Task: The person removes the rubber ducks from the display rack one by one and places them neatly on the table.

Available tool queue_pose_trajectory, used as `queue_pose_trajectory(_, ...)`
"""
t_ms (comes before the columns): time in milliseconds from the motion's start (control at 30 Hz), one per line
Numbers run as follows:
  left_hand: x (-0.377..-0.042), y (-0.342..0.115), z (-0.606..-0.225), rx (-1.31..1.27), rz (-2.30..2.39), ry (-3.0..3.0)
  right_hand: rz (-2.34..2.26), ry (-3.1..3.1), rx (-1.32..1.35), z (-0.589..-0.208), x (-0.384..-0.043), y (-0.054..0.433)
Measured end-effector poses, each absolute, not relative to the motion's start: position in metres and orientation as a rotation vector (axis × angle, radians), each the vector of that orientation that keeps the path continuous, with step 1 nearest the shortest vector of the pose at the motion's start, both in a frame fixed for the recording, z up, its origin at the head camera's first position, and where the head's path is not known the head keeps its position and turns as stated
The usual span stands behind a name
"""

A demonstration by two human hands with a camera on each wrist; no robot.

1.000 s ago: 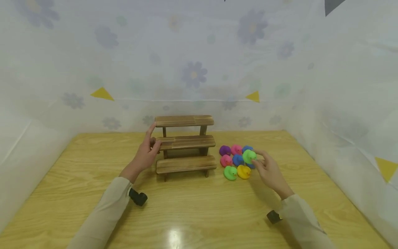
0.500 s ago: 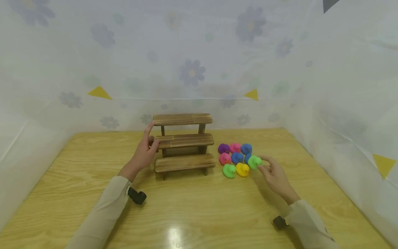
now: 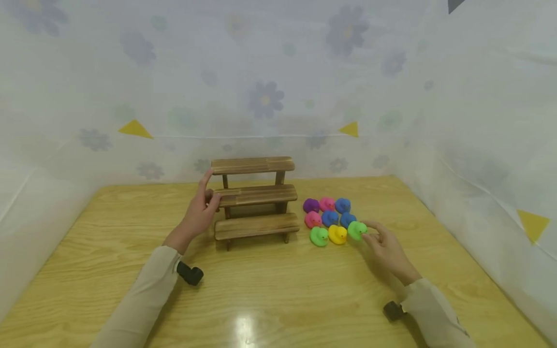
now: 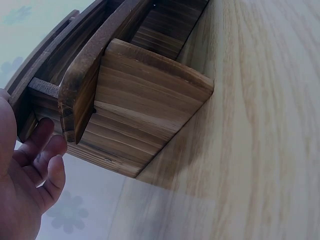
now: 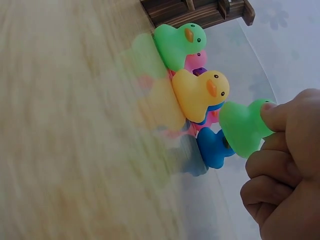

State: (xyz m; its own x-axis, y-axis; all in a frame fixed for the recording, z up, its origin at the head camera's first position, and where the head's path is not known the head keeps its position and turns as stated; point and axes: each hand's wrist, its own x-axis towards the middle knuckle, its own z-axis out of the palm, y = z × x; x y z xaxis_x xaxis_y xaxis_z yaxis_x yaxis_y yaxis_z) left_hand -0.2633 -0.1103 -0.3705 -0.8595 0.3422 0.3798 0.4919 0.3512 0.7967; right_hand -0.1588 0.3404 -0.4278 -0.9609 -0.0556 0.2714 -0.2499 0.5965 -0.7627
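Observation:
My right hand (image 3: pixel 389 249) pinches a light green rubber duck (image 3: pixel 358 230) between thumb and fingers. In the right wrist view, this green duck (image 5: pixel 242 127) is raised off the tabletop, close to a blue duck (image 5: pixel 214 147) and a yellow duck (image 5: pixel 200 95). The other ducks stand in rows to its left: another green duck (image 3: pixel 319 236), pink ones, blue ones and a purple duck (image 3: pixel 311 205). My left hand (image 3: pixel 196 212) touches the left end of a three-tier wooden stand (image 3: pixel 256 224), index fingertip at the top tier, thumb at the middle one. Its other fingers are loosely bent.
The stand and ducks are on a wood-grain table (image 3: pixel 261 285). A pale flowered cloth (image 3: pixel 300 77) hangs behind and at both sides, with yellow pennants (image 3: pixel 136 129) on a string. Each sleeve carries a small black camera (image 3: pixel 190 273).
My right hand has moved right and nearer with the green duck, then lowered it beside the yellow duck, uncovering blue ducks behind. My left hand keeps its place at the stand.

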Motion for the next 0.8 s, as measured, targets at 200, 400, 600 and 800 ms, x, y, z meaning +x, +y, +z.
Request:
queue_pose_trajectory(200,-0.264,-0.111,-0.371,-0.759,-1.518,-2.470,1.355,-2.635,0.228,-0.432,-0.158,0.346)
queue_pose_trajectory(400,-0.264,-0.110,-0.372,-0.755,-1.519,-2.469,1.417,-2.695,0.153,-0.435,-0.156,0.347)
queue_pose_trajectory(600,-0.263,-0.109,-0.371,-0.741,-1.510,-2.481,1.423,-2.668,0.187,-0.441,-0.157,0.347)
queue_pose_trajectory(800,-0.263,-0.111,-0.369,-0.738,-1.524,-2.484,1.408,-2.676,0.166,-0.442,-0.159,0.345)
